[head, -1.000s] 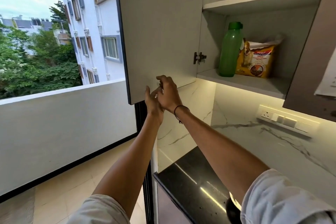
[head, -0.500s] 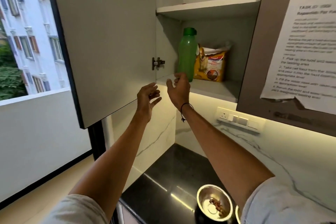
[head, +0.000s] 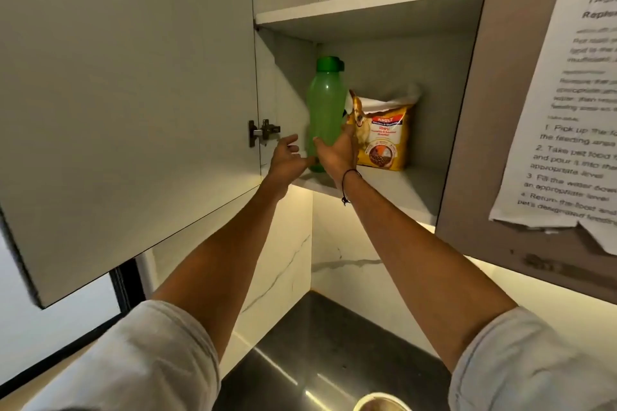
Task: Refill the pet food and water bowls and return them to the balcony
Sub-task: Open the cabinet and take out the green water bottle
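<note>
Bottle first: a tall translucent green plastic bottle (head: 325, 110) with a darker green cap stands upright on the lower shelf (head: 400, 187) of the open grey wall cabinet, around the centre of the frame. The right hand (head: 337, 155) is wrapped around its lower part, thumb on the left side and fingers curling around the right, so that's a proper grip. A thin black cord sits around that wrist. The left hand (head: 287, 157) is just left of the bottle's base with fingers loosely spread, thumb end close to the bottle; can't tell whether it actually touches.

Right beside the bottle, on the same shelf, is a yellow pet food bag (head: 384, 140) with a dog picture and a red "ADULT" band, its top torn open and crumpled. Can't say if the right hand's fingers brush the bag, they're really close.

Upper shelf (head: 370, 5) runs across the top centre. The grey cabinet door (head: 127, 93) is swung open and fills the upper left, with its metal hinge (head: 263, 133) just left of the hands. On the closed brown door at the right edge hangs a printed paper sheet (head: 567, 117) with numbered steps, bottom edge torn.

Bottom centre is a dark glossy countertop (head: 320, 344), and the rim of a shiny steel bowl (head: 380, 402) peeks in at the bottom edge. Rolled-up pale sleeves sit at both lower corners.
</note>
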